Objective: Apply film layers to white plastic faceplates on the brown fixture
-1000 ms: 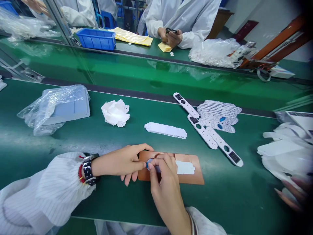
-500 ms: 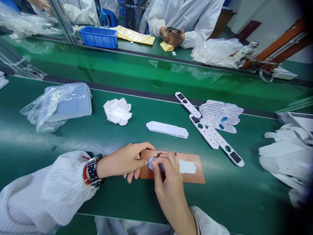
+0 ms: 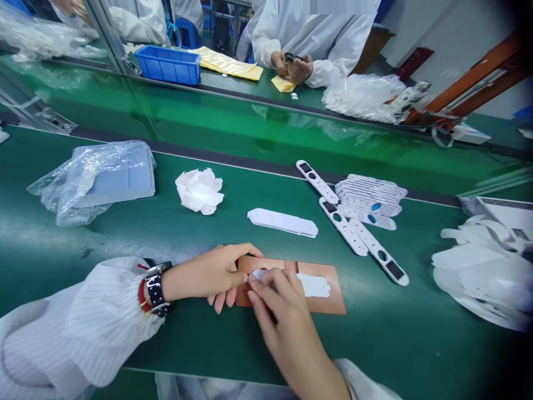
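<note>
A brown rectangular plate (image 3: pixel 335 300) lies flat on the green table in front of me. On it rests a long white strip (image 3: pixel 315 285), its left part mostly hidden by my fingers. My left hand (image 3: pixel 214 272) grips the plate's left end, forefinger along the top edge and thumb tip by the strip's end. My right hand (image 3: pixel 285 311) reaches over the plate, its thumb and fingertips pinched at the strip's left end. Whether they hold the strip itself or a thin film on it, I cannot tell. Beyond the plate sits a stack of white strips (image 3: pixel 283 222).
Printed white strips with dark panels (image 3: pixel 362 236) lie to the right, beside a fanned pile (image 3: pixel 370 194). Crumpled white paper (image 3: pixel 200 191) and a bagged stack of sheets (image 3: pixel 120 175) are at left. White peelings (image 3: pixel 478 272) heap at far right. Across the divider, a person holds a phone.
My right fingertips have moved slightly left and lower over the strip's rounded end, covering more of it. My left hand stays on the plate's end. The view has shifted slightly.
</note>
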Demonstrator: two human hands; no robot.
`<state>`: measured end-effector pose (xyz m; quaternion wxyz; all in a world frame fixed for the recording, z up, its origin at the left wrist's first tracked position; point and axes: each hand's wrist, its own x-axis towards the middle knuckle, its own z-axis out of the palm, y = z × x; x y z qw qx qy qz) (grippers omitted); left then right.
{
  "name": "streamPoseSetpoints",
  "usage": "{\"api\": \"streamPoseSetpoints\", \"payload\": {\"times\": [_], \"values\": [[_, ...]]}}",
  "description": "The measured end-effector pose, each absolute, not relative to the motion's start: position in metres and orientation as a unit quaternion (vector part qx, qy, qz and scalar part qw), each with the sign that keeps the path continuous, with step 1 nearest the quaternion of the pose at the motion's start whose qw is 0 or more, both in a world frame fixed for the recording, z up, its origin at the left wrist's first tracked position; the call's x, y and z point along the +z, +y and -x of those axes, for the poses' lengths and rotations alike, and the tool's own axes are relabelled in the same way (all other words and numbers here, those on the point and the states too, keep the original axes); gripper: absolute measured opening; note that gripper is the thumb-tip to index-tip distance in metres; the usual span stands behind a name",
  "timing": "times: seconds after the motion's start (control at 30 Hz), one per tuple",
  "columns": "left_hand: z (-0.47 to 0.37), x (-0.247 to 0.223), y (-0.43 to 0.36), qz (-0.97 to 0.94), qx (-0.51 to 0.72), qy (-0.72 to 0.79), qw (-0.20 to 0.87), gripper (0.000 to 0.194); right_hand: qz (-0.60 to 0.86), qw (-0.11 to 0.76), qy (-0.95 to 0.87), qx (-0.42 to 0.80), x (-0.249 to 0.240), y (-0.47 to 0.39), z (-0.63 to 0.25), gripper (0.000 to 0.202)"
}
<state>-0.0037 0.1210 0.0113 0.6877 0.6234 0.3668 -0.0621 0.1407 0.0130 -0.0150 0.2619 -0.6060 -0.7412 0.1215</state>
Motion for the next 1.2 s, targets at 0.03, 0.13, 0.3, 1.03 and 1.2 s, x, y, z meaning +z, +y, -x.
{"api": "streamPoseSetpoints", "payload": {"times": [0.03,0.13,0.3,1.03,1.2], "values": [[0.004,0.011,0.121,-0.624,-0.061,0.363,0.689,0.042,0.614,0.283,-0.719,0.163,-0.014,0.017,-0.143,0.014],[0.005,0.009,0.121,-0.628,-0.060,0.359,0.688,0.044,0.648,0.324,-0.661,0.192,-0.014,0.023,-0.145,0.003],[0.003,0.011,0.121,-0.627,-0.059,0.372,0.682,0.044,0.653,0.321,-0.646,0.231,-0.016,0.024,-0.142,0.007],[0.003,0.011,0.115,-0.638,-0.063,0.406,0.652,0.047,0.756,0.285,-0.578,0.114,-0.017,-0.016,-0.253,0.020],[0.002,0.010,0.116,-0.639,-0.080,0.412,0.645,0.049,0.770,0.304,-0.545,0.134,-0.014,-0.025,-0.266,0.023]]}}
